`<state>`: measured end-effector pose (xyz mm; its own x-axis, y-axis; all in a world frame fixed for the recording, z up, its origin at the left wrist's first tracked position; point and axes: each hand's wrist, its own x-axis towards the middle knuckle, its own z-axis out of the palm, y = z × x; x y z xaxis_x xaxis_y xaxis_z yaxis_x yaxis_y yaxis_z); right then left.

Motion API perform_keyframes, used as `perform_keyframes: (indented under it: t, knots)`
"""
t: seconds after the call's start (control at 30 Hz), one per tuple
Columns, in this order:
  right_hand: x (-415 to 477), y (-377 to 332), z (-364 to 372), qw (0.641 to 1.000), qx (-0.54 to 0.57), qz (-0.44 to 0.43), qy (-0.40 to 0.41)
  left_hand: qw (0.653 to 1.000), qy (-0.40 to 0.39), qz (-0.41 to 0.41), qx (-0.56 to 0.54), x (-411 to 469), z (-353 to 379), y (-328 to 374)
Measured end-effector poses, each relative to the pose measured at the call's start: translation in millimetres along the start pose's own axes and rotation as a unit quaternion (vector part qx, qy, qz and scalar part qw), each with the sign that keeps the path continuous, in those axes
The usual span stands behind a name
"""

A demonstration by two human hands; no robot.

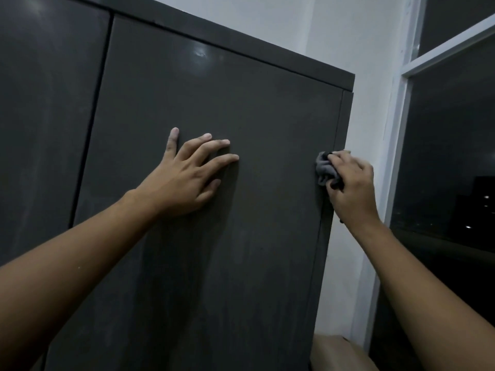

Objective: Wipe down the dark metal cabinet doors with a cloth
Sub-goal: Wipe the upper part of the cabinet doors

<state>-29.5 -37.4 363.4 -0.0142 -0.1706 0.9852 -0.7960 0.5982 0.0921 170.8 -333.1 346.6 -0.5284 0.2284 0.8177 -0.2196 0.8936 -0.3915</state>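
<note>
The dark metal cabinet fills most of the view, with a right door point(254, 108) and a left door point(45, 103) split by a vertical seam. My left hand point(187, 175) lies flat on the right door, fingers spread and straight. My right hand point(351, 186) grips a bunched grey cloth point(325, 168) and holds it against the right door's right edge, about halfway up the visible part. Faint streaks show on the door below my hands.
A white wall point(334, 36) stands behind the cabinet. To the right is a white-framed window point(401, 124) with dark glass. A brown cardboard-like object point(337, 354) sits low beside the cabinet's right side.
</note>
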Motion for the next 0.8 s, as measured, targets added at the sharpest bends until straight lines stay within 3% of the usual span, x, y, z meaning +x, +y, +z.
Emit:
perform_keyframes:
  t: [0.07, 0.13, 0.23, 0.3, 0.53, 0.67, 0.8]
  knots:
    - [1.9, -13.7, 5.8, 1.000, -0.006, -0.026, 0.009, 1.000, -0.001, -0.001, 0.003, -0.1, 0.2, 0.3]
    - [-10.9, -28.6, 13.4, 0.995, -0.004, -0.104, -0.004, 1.000, -0.003, -0.002, 0.002, -0.6, 0.5, 0.6]
    - [-35.6, -38.0, 18.7, 0.968, 0.014, -0.243, -0.067, 1.000, -0.009, -0.006, -0.002, -1.9, -0.5, 0.0]
    - [-31.6, -33.4, 17.0, 0.954, 0.009, -0.283, -0.098, 1.000, -0.018, -0.003, -0.005, -2.6, -1.7, -1.5]
    - [31.8, -59.2, 24.3, 0.989, 0.063, -0.131, -0.002, 0.996, -0.019, -0.013, -0.090, 0.4, -4.0, -6.3]
    - [72.5, -96.8, 33.7, 0.994, 0.090, -0.058, 0.007, 0.992, -0.047, -0.016, -0.115, 3.0, -9.8, -6.4]
    - [94.5, -141.9, 42.9, 0.993, 0.089, -0.075, -0.002, 0.976, -0.044, -0.020, -0.213, 3.0, -22.8, -6.9]
